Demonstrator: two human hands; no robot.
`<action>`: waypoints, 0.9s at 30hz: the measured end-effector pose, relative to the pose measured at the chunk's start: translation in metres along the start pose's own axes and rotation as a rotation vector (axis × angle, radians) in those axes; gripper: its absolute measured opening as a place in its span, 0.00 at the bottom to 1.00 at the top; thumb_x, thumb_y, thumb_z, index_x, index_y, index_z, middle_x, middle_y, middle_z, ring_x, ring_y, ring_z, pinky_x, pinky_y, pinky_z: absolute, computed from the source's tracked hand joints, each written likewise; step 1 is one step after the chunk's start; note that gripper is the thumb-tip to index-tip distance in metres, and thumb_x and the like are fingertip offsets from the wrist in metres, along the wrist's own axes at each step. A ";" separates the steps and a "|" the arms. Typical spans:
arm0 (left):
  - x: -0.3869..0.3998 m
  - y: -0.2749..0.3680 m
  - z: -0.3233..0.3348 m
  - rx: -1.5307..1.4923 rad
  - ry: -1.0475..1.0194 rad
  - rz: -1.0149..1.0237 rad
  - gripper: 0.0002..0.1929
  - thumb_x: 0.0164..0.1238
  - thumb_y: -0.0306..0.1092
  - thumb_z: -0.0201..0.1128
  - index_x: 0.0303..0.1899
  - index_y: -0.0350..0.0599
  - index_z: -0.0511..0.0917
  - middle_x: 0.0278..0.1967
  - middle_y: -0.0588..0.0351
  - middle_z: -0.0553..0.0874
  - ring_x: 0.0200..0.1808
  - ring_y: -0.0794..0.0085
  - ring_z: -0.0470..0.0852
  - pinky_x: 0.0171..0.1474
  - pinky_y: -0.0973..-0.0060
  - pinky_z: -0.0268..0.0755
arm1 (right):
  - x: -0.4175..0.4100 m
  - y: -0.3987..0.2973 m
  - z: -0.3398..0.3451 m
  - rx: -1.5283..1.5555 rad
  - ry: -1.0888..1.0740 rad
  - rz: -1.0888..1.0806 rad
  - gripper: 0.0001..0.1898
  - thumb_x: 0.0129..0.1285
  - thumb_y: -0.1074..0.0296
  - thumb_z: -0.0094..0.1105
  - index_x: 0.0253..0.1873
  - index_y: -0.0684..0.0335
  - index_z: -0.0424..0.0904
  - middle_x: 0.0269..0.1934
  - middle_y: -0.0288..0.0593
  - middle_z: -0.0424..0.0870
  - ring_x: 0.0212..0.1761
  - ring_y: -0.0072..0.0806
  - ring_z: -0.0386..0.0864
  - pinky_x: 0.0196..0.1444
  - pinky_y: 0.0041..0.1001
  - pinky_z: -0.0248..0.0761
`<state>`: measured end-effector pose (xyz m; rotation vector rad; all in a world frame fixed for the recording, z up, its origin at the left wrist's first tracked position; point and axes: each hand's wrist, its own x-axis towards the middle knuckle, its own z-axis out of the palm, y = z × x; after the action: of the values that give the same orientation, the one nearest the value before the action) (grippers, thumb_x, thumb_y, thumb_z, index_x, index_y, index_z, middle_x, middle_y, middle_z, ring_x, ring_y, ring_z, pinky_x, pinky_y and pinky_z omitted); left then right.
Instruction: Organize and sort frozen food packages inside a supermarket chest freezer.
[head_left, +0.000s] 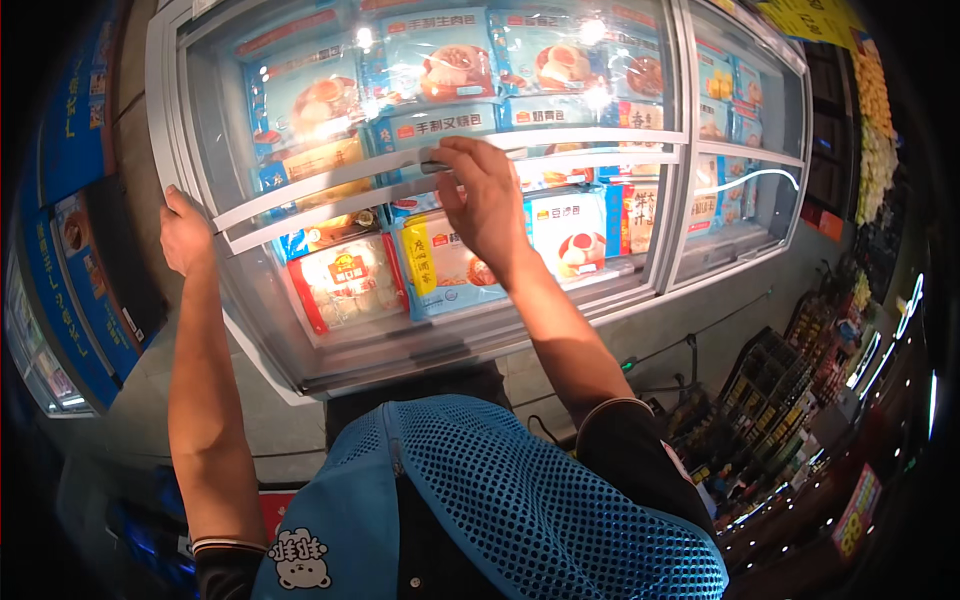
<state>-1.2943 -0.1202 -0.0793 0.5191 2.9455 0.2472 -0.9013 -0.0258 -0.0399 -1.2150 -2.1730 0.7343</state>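
Observation:
A chest freezer (180, 150) with sliding glass lids stands before me, holding bags of frozen buns (457, 56). My right hand (480, 195) is at the white rail (577, 138) of the lid, its bent fingers around or against a small dark handle (431, 166); the exact grip is unclear. My left hand (186, 231) rests with curled fingers on the freezer's left outer edge. Under the glass near my right hand lie a red-edged pack (349, 281), a blue and yellow pack (442, 281) and a white and blue bag of buns (574, 232).
Another freezer section (742, 150) adjoins at the right, with more packs inside. Blue printed panels (67, 292) and a further freezer (45, 360) stand at the left. Shelves of goods (772, 397) are at the lower right. A dark cable (694, 360) runs near the freezer's base.

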 end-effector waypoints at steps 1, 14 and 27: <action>0.000 -0.001 -0.001 -0.006 0.012 -0.002 0.41 0.81 0.70 0.34 0.64 0.43 0.81 0.58 0.37 0.87 0.63 0.39 0.82 0.65 0.48 0.72 | -0.002 0.011 -0.003 -0.078 -0.015 0.018 0.16 0.62 0.78 0.67 0.55 0.60 0.86 0.55 0.45 0.86 0.54 0.49 0.83 0.59 0.41 0.77; 0.030 -0.065 0.024 -0.372 -0.209 0.289 0.39 0.81 0.65 0.49 0.67 0.28 0.74 0.62 0.30 0.83 0.67 0.40 0.79 0.71 0.56 0.67 | -0.033 0.040 -0.004 -0.228 -0.035 -0.075 0.17 0.62 0.75 0.59 0.54 0.54 0.88 0.53 0.41 0.84 0.57 0.44 0.80 0.64 0.41 0.74; -0.221 -0.263 -0.011 -0.358 -0.276 0.309 0.37 0.87 0.54 0.50 0.77 0.25 0.61 0.78 0.31 0.65 0.81 0.46 0.63 0.81 0.62 0.53 | -0.064 0.046 0.000 -0.166 0.063 -0.034 0.20 0.67 0.73 0.54 0.63 0.56 0.83 0.63 0.42 0.79 0.68 0.44 0.74 0.74 0.44 0.66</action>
<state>-1.1768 -0.4426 -0.0930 0.8701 2.4687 0.6618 -0.8464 -0.0614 -0.0835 -1.2622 -2.2326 0.5030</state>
